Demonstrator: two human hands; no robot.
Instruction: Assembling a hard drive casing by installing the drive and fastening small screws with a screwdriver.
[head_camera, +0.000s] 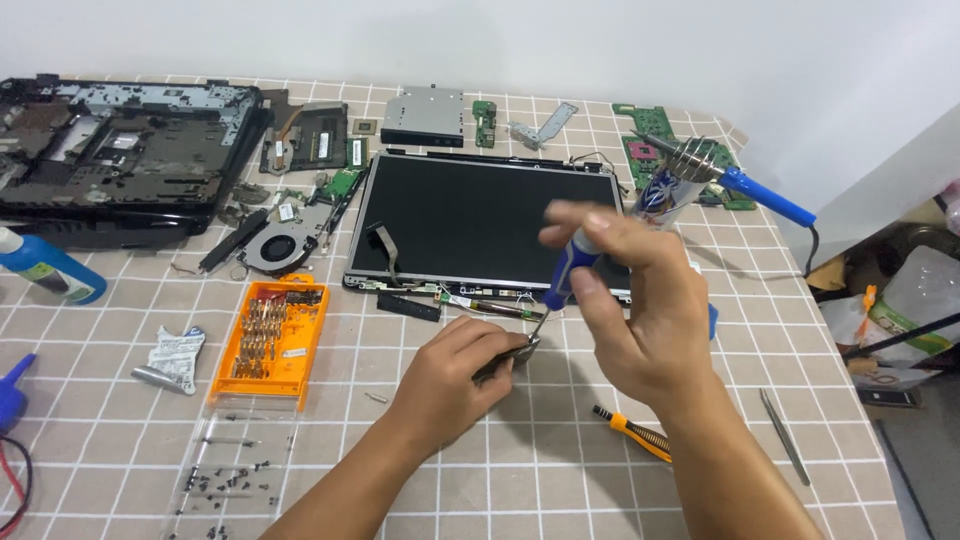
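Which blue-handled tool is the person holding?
The blue-handled screwdriver, upright in the right hand, tip by the left hand. The other, a soldering iron, rests untouched on its stand behind the laptop screen.

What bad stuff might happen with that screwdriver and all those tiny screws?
The screwdriver in the right hand might slip off the small metal part pinched by the left hand and jab fingers or scratch the laptop screen panel. The loose screws near the left forearm might get knocked away.

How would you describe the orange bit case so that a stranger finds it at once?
Start from the dark laptop screen panel lying flat mid-table. Left of its near corner, below the round fan, lies the orange bit case. It is the only orange tray, filled with rows of metal bits.
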